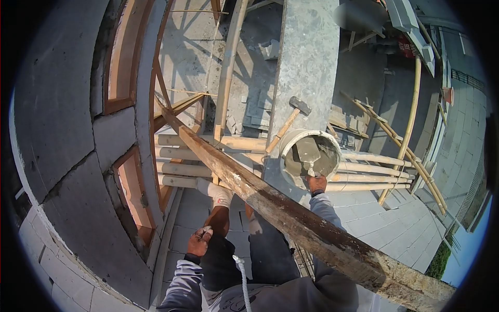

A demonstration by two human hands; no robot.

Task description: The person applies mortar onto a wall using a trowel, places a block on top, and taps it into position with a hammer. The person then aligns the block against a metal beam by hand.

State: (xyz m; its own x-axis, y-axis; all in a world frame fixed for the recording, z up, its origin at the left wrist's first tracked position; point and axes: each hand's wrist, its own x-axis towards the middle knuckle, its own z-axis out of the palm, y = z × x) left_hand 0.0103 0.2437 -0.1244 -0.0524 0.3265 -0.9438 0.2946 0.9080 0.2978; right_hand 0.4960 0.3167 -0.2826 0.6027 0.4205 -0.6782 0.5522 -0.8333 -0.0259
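Observation:
My right hand (316,183) is closed round the handle of a trowel (307,151). The trowel's blade is inside a pale bucket (287,175), against the wet grey mortar (326,157). Beside the bucket lies a hammer (283,129) with a wooden handle and a dark metal head. My left hand (199,241) is apart from all this, over my left leg, its fingers curled into a loose fist; nothing shows in it.
A rough timber beam (291,216) slants across in front of my body. Bamboo poles (182,168) run crosswise under the bucket, with a long grey board (306,67) on them. A block wall (67,171) with wooden frames (132,192) rises at left. Below is a lower level.

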